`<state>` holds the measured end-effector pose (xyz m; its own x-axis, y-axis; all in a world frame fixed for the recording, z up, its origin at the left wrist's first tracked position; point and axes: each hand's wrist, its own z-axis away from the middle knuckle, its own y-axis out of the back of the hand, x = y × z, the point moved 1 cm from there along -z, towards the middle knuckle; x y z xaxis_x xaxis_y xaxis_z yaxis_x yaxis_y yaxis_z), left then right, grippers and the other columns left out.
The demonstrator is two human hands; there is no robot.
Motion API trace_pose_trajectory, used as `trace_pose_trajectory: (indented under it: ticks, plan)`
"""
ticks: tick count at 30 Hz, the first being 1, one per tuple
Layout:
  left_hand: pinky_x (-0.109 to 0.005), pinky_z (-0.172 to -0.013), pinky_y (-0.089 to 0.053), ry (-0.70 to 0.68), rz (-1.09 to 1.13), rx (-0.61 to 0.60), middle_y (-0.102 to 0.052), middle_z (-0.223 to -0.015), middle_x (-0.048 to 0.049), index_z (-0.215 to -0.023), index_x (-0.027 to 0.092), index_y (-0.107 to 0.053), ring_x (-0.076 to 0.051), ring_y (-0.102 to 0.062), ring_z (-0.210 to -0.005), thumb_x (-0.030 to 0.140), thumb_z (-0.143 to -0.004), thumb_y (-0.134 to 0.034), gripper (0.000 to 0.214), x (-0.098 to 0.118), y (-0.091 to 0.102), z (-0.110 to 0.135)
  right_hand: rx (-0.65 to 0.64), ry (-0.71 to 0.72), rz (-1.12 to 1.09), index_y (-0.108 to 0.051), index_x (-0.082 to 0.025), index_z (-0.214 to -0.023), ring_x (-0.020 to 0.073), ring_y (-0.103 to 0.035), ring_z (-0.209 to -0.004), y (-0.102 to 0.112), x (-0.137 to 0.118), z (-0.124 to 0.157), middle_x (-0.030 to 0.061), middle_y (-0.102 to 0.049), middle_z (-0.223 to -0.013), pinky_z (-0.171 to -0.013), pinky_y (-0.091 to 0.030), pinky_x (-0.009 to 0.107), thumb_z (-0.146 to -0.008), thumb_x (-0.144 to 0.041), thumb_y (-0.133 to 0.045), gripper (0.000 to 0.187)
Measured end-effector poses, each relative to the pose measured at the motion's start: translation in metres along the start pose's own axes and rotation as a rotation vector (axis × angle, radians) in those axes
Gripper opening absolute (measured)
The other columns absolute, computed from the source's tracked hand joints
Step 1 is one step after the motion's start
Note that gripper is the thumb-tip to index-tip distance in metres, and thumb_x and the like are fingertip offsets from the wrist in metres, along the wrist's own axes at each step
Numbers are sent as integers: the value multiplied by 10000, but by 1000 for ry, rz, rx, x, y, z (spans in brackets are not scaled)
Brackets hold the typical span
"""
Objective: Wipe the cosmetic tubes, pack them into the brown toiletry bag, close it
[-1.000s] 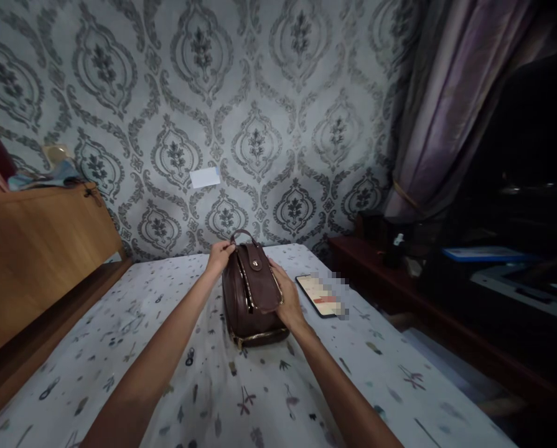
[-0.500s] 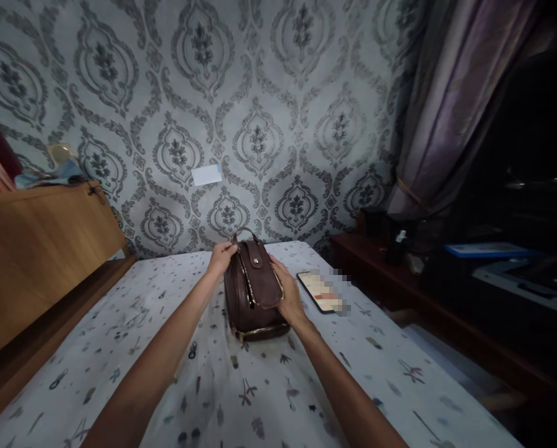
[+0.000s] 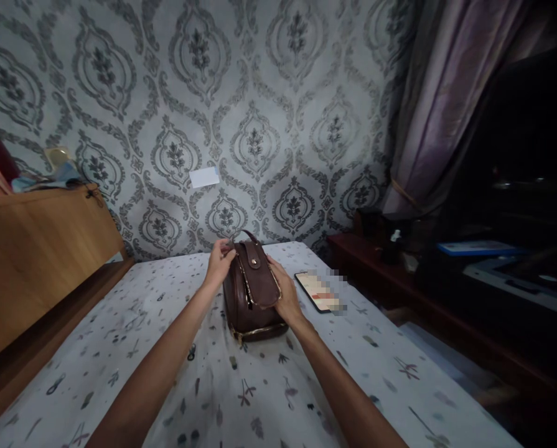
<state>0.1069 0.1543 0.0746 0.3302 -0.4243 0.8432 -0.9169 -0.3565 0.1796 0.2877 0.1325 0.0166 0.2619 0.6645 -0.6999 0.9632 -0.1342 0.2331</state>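
A dark brown leather handbag [image 3: 263, 283] rests on the patterned sheet, with a top handle, a flap with a gold clasp and gold zippers. At its upper left edge, near the base of the handle, my left hand [image 3: 219, 266] grips with bent fingers; the exact spot between the fingertips is hard to see. My right hand [image 3: 285, 294] is wrapped against the bag's right side, steadying it, its fingertips partly hidden behind the flap edge. Just right of that hand lies a smartphone [image 3: 314, 291] with a lit screen, partly pixelated.
The bed sheet [image 3: 133, 317] is white with small plant prints. A wooden headboard [image 3: 45, 249] stands at left, a patterned wall [image 3: 254, 93] behind. To the right are a dark red ledge [image 3: 353, 261], a blue-edged flat item [image 3: 474, 249] and a tied curtain [image 3: 437, 112].
My left fingers have shifted and lifted slightly at the bag's upper left edge. The handle's shape has altered a little. My right hand and the phone stay in place.
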Motion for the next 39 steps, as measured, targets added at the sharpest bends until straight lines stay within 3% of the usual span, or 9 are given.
trace_pose_trajectory:
  ticks: [3,6,9,17,23,27,31,35,39]
  plan:
    - [-414,-1035,-372,-167,-67,-28,-580,-1238,-77,-1213,243,-545,-248,-497,-1212,177,-750,-536,468,23,7,34,-5,19,-21,-653,-207,-1260,257,-475,-1355,3,1,0,109,-559,-1418,-1146,-362,445,-839,-266,-528,443]
    - [-465,-1138,-279,-572,-357,-259,-465,-1421,-121,-1382,229,-429,-272,-362,-1373,203,-833,-475,552,43,4,75,1,47,-55,-599,-207,-1328,261,-487,-1345,6,5,1,102,-554,-1424,-1155,-348,458,-811,-271,-557,523]
    - [-543,-1177,-175,-719,-660,-387,-414,-1495,-146,-1463,219,-348,-315,-279,-1437,294,-855,-551,646,45,-6,101,-2,38,-84,-584,-211,-1343,263,-521,-1315,9,10,0,100,-566,-1411,-1144,-360,476,-816,-273,-552,532]
    - [-579,-1151,-219,-777,-911,-280,-572,-1303,-128,-1390,289,-501,-294,-471,-1285,315,-931,-516,460,20,-17,108,-161,78,-100,-547,-228,-1380,247,-456,-1373,20,21,-5,99,-491,-1476,-1161,-334,475,-850,-270,-552,532]
    - [-632,-1131,-203,-808,-921,-246,-561,-1327,-163,-1326,260,-558,-335,-453,-1308,328,-901,-553,430,27,-20,109,-245,112,-96,-481,-233,-1432,238,-391,-1417,26,22,-4,100,-422,-1525,-1181,-297,476,-884,-294,-545,555]
    - [-649,-1162,-78,-785,-884,-356,-482,-1470,-140,-1376,233,-486,-331,-326,-1421,341,-893,-545,499,43,-25,98,-247,64,-118,-482,-250,-1431,240,-380,-1423,26,19,-2,85,-433,-1520,-1187,-283,482,-861,-299,-580,581]
    - [-630,-1176,-65,-741,-852,-475,-505,-1459,-130,-1421,211,-434,-333,-331,-1421,432,-849,-603,637,48,-21,83,-228,-36,-196,-508,-259,-1410,235,-435,-1389,30,15,-3,75,-480,-1489,-1176,-308,476,-856,-311,-600,564]
    - [-625,-1171,-97,-751,-856,-483,-553,-1408,-136,-1370,206,-501,-337,-365,-1397,394,-849,-604,564,42,-14,79,-202,-114,-267,-540,-263,-1382,222,-440,-1385,33,11,-3,59,-501,-1472,-1173,-311,458,-866,-291,-583,519]
    - [-629,-1168,-81,-765,-902,-494,-487,-1475,-131,-1419,219,-456,-342,-289,-1438,377,-865,-582,591,38,-14,81,-181,-106,-278,-566,-268,-1359,228,-450,-1378,35,8,-1,53,-517,-1458,-1167,-325,452,-856,-322,-602,507]
